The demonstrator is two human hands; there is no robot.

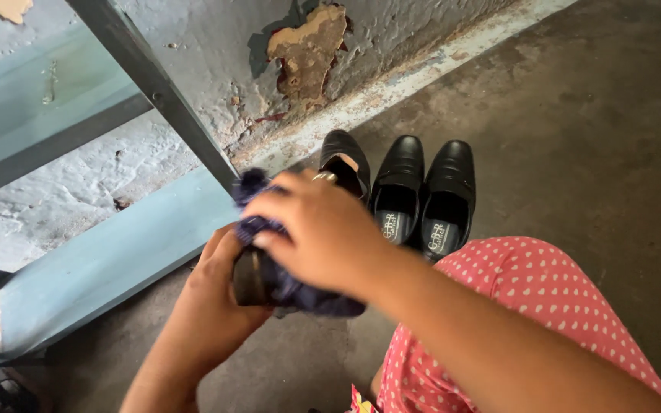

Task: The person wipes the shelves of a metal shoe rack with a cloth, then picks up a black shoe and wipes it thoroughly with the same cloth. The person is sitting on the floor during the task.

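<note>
My left hand (212, 294) grips a dark shoe (251, 278) from below, its heel end showing between the fingers. My right hand (317, 229) presses a dark blue cloth (258, 223) over the top of that shoe; a ring sits on one finger. The cloth hangs down past the shoe and covers most of it. Just beyond my hands, three black leather shoes stand on the floor: one (343, 159) partly hidden behind my right hand, and a pair (425, 191) side by side with their openings toward me.
A grey wall with peeling paint (307, 46) runs along the back. A pale blue bench (116, 252) with a dark metal leg (162, 92) stands at the left. The floor is dark concrete (575, 138). My knee in pink dotted fabric (529, 298) is at lower right.
</note>
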